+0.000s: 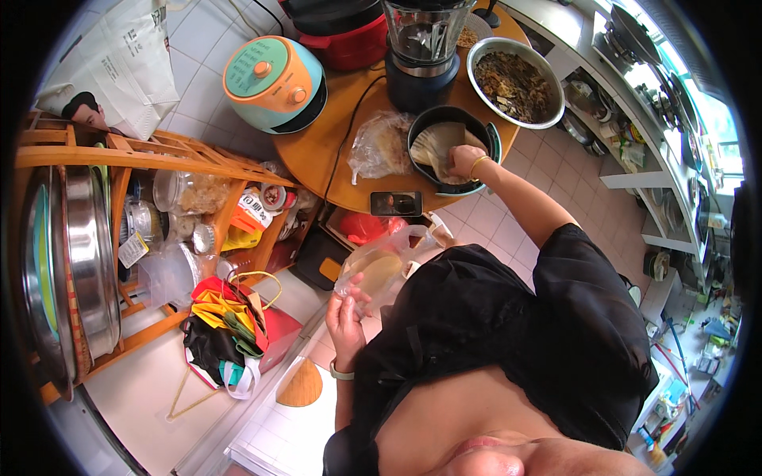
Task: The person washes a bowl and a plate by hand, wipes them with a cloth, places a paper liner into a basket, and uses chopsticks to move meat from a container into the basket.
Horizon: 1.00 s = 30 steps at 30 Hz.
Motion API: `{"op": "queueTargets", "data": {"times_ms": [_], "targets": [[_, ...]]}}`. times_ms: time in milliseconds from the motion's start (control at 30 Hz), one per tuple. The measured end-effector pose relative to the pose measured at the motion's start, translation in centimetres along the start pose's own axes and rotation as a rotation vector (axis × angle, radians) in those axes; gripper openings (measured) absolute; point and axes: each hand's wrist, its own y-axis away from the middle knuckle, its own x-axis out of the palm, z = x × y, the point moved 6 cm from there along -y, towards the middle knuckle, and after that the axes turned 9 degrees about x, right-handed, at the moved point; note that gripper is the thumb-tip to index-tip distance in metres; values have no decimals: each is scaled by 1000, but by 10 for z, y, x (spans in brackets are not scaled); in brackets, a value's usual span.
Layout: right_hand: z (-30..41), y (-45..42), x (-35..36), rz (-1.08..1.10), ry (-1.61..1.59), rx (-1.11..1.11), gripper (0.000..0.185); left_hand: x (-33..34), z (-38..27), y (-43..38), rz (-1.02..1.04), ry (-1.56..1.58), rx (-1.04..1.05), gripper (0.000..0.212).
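A black air fryer basket [424, 119] stands near the edge of the round wooden table. Inside it lies a pale brown paper liner [437, 146] with pleated sides, partly folded over. My right hand [467, 160], a gold bracelet at its wrist, reaches into the basket with curled fingers on the liner; the fingertips are hidden. Lower down, beside my body, my left hand [348, 312] holds a clear plastic bag [411, 238] by its edge. Pale brown round paper liners [375, 268] show through the bag. A phone [396, 203] lies on the table before the basket.
A knotted clear bag of food [384, 146] touches the basket's left side. Behind stand a blender [422, 77], a steel bowl of dark dried material [515, 86] and a green-and-orange air fryer body [274, 86]. A cord [345, 140] crosses the table. Wooden shelves [149, 157] hold containers.
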Motion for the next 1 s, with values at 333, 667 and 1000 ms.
{"op": "queueTargets", "data": {"times_ms": [333,667,1000], "targets": [[37,20,-47,-268,12,-120,27,3,-14,-3,-62,-22,63,14],[110,140,-60,177,-17,-375,44,4,-49,11,-17,-38,221,14],[165,160,-79,302,-929,-916,18,2,-79,28,127,-1162,594,7]]}}
